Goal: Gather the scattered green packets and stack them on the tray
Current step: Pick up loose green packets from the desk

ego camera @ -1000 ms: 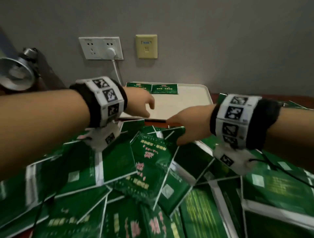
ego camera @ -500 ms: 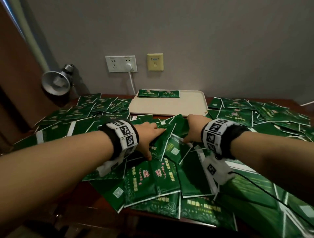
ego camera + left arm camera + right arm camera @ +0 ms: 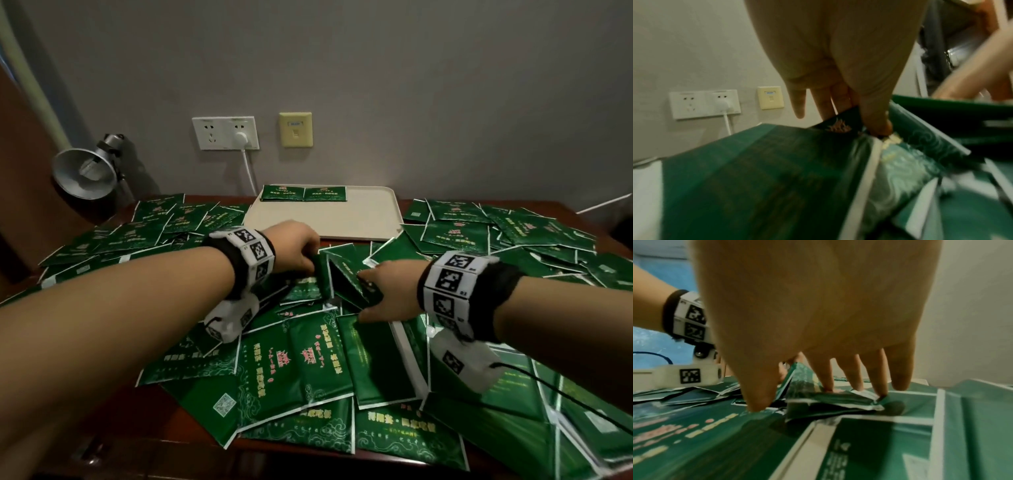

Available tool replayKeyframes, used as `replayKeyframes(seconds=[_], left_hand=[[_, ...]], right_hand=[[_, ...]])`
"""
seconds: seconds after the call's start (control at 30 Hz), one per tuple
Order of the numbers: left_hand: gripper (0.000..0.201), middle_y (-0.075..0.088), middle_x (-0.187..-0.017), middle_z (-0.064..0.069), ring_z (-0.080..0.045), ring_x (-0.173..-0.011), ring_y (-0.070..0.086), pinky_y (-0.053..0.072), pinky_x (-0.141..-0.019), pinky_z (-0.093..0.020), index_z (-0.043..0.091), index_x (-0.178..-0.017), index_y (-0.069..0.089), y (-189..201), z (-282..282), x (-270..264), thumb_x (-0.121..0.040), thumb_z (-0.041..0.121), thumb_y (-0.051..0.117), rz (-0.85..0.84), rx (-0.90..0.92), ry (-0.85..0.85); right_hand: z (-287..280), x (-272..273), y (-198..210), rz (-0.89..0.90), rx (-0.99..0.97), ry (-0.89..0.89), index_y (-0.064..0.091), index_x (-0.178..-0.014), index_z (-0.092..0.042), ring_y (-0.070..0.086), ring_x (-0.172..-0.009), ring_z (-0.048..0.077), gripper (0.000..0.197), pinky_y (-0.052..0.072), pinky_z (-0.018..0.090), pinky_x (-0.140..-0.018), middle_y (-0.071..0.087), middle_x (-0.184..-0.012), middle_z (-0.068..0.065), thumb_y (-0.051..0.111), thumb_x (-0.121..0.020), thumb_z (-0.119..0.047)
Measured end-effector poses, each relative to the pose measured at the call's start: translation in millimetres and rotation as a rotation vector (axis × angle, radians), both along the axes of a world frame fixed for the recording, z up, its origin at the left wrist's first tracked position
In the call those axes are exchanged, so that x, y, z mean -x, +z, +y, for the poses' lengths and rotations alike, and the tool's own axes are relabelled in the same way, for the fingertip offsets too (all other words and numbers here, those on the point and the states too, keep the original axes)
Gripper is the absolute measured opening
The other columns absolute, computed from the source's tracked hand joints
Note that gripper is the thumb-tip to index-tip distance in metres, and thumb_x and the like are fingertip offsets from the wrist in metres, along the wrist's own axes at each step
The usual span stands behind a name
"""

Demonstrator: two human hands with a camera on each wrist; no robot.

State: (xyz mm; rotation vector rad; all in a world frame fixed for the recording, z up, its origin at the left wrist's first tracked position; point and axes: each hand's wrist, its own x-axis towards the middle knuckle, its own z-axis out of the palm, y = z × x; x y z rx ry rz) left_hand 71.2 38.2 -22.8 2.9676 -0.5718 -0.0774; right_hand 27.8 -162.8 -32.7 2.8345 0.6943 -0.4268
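Observation:
Green packets lie scattered all over the brown table. The beige tray stands at the back centre with two packets side by side along its far rim. My left hand is just in front of the tray and pinches a packet between thumb and fingers, raised on its edge. My right hand faces it close by, its thumb and spread fingers gripping a small crumpled bunch of packets. The raised packets stand between the two hands.
A metal lamp sits at the back left. A wall socket with a white plug and cable, and a yellowish wall plate, hang behind the tray. Packets overhang the table's front edge.
Both hands lay flat on the pile half a second ago. Now they have closed on packets and tipped them up on edge between them.

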Motion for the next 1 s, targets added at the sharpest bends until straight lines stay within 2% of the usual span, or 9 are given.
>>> replayKeyframes(seconds=[0.1,0.2,0.33,0.47,0.57,0.7,0.8,0.9,1.0], left_hand=[[0.009,0.062,-0.088,-0.002,-0.022,-0.085,0.059,0.043,-0.069,-0.027,0.013,-0.087,0.059,18.3,-0.5,-5.1,-0.086,0.018,0.067,-0.096,0.142,0.017],[0.011,0.064,-0.103,-0.009,-0.024,-0.096,0.061,0.05,-0.084,-0.035,0.009,-0.101,0.059,38.7,4.6,-4.3,-0.091,0.012,0.059,-0.12,0.274,0.039],[0.036,0.059,-0.116,-0.006,-0.023,-0.104,0.057,0.051,-0.086,-0.038,0.013,-0.124,0.05,60.3,14.1,-3.7,-0.09,0.0,0.046,-0.061,0.434,0.172],[0.045,0.057,-0.12,-0.007,-0.022,-0.102,0.053,0.04,-0.078,-0.028,0.015,-0.127,0.052,42.6,13.6,-2.1,-0.088,-0.004,0.04,0.105,0.082,0.184],[0.042,0.054,-0.132,-0.01,-0.026,-0.114,0.053,0.044,-0.087,-0.029,0.014,-0.135,0.046,-2.1,12.4,-2.8,-0.093,0.005,0.043,0.15,-0.1,0.196],[0.05,0.045,-0.143,-0.008,-0.024,-0.126,0.047,0.04,-0.106,-0.038,0.016,-0.142,0.038,-16.8,23.4,3.0,-0.098,0.036,0.049,0.161,-0.065,0.132],[0.066,0.048,-0.126,0.001,-0.018,-0.115,0.049,0.045,-0.099,-0.036,0.02,-0.131,0.043,-9.0,38.6,17.8,-0.08,0.05,0.071,0.235,-0.077,0.049],[0.055,0.052,-0.106,0.002,-0.015,-0.093,0.05,0.05,-0.08,-0.032,0.02,-0.103,0.048,-16.0,47.9,24.8,-0.068,0.046,0.081,0.199,-0.229,-0.021],[0.042,0.049,-0.095,0.003,-0.015,-0.084,0.047,0.043,-0.069,-0.027,0.021,-0.089,0.045,-24.9,48.1,24.5,-0.071,0.041,0.078,0.114,-0.174,-0.075]], right_hand=[[6.1,-4.9,-4.9,-0.084,-0.037,-0.044,0.049,-0.123,-0.022,0.062,-0.095,0.025,0.06,0.046,0.029,-0.073,0.063,-0.109,0.002,0.059,-0.081,-0.063],[12.3,-9.7,-7.9,-0.101,-0.004,-0.066,0.044,-0.132,-0.02,0.061,-0.09,0.026,0.057,0.046,0.029,-0.07,0.061,-0.103,0.002,0.06,-0.084,-0.047],[14.6,-11.9,-10.5,-0.055,0.103,-0.038,0.022,-0.15,-0.026,0.06,-0.107,0.029,0.08,0.054,0.036,-0.083,0.053,-0.13,0.008,0.06,-0.083,-0.049],[18.9,-9.8,-17.5,-0.082,0.076,-0.104,0.027,-0.149,-0.025,0.051,-0.123,0.031,0.092,0.046,0.041,-0.099,0.04,-0.146,0.01,0.05,-0.077,-0.078],[25.0,-8.8,-22.1,-0.161,0.02,-0.097,0.037,-0.14,-0.025,0.05,-0.119,0.031,0.072,0.048,0.044,-0.094,0.047,-0.135,0.007,0.057,-0.081,-0.061],[26.5,-11.6,-20.1,-0.125,0.039,-0.095,0.037,-0.14,-0.024,0.055,-0.112,0.03,0.066,0.051,0.039,-0.086,0.051,-0.126,0.007,0.063,-0.081,-0.039],[27.3,-14.5,-16.1,-0.11,0.031,-0.101,0.042,-0.129,-0.015,0.057,-0.105,0.03,0.056,0.049,0.035,-0.08,0.055,-0.118,0.01,0.065,-0.081,-0.031],[26.4,-18.0,-14.0,-0.115,0.003,-0.121,0.04,-0.117,-0.012,0.052,-0.106,0.031,0.047,0.049,0.039,-0.083,0.052,-0.115,0.011,0.064,-0.078,-0.025],[28.1,-23.1,-13.0,-0.112,0.003,-0.144,0.044,-0.115,-0.014,0.049,-0.107,0.03,0.044,0.047,0.037,-0.086,0.051,-0.114,0.01,0.063,-0.08,-0.033]])
